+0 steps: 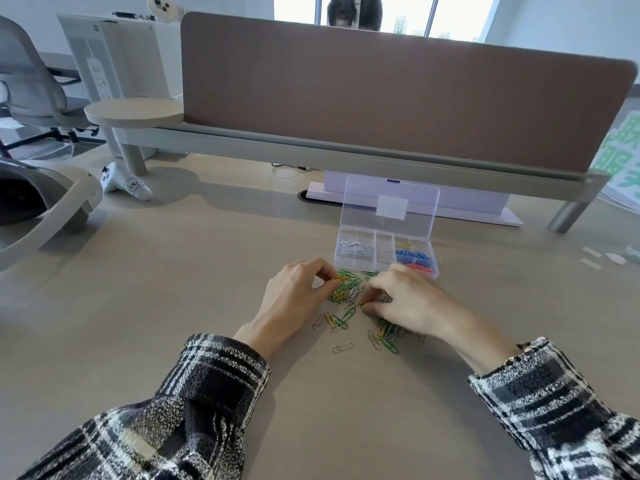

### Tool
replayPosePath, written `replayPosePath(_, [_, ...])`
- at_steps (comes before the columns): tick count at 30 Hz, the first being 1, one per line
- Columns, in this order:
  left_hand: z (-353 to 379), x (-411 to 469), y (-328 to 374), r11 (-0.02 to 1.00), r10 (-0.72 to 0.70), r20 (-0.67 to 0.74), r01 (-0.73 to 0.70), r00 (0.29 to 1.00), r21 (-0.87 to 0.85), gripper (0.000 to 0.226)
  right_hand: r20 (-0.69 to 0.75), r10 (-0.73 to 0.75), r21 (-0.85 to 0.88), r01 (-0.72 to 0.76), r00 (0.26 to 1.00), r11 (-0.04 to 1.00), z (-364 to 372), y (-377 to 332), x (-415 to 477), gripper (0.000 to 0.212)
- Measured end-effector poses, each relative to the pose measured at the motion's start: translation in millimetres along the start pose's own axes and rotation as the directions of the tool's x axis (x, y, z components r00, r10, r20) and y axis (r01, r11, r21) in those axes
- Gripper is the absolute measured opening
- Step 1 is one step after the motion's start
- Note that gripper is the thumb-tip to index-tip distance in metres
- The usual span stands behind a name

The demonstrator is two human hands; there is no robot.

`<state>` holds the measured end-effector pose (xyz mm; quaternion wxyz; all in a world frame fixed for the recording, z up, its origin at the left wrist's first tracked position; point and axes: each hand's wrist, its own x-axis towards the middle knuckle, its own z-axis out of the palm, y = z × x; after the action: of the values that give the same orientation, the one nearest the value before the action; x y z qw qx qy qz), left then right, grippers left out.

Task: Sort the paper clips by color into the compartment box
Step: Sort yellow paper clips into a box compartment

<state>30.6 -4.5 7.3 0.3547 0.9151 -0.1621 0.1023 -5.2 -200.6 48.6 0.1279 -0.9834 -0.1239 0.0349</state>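
Note:
A loose pile of paper clips, green, yellow and silver, lies on the desk in front of a clear compartment box whose lid stands open. Silver clips fill the box's left compartment, and yellow, blue and red clips sit in separate ones on the right. My left hand pinches a yellow clip at the pile's left edge. My right hand pinches a clip at the pile's right side and covers part of the pile. More stray clips lie nearer to me.
A brown divider panel on a grey rail crosses the desk behind the box. A white controller and a curved grey headset lie at the left. Small paper scraps sit at the right.

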Motion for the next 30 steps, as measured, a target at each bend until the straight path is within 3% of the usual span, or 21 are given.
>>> replayPosePath(6, [-1,0,1,1.000,-0.002,0.000,0.002,1.000,0.005,0.008,0.156,0.087,0.108,-0.105,0.984,0.989,-13,-6,9,0.012])
replayPosePath(10, [1,1,-1,1.000,-0.009,0.014,0.009,1.000,-0.002,0.008,0.214,0.107,0.070,-0.124,0.971,0.990,-14,-8,14,0.010])
replayPosePath(22, [0,2,-1,1.000,-0.010,0.016,0.010,1.000,-0.001,0.010,0.063,0.042,0.125,-0.050,0.997,0.991,-10,2,1,0.009])
replayPosePath(30, [1,2,-1,1.000,-0.018,0.017,0.018,1.000,0.005,0.009,0.121,0.058,0.164,-0.078,0.991,0.983,-7,1,3,0.020])
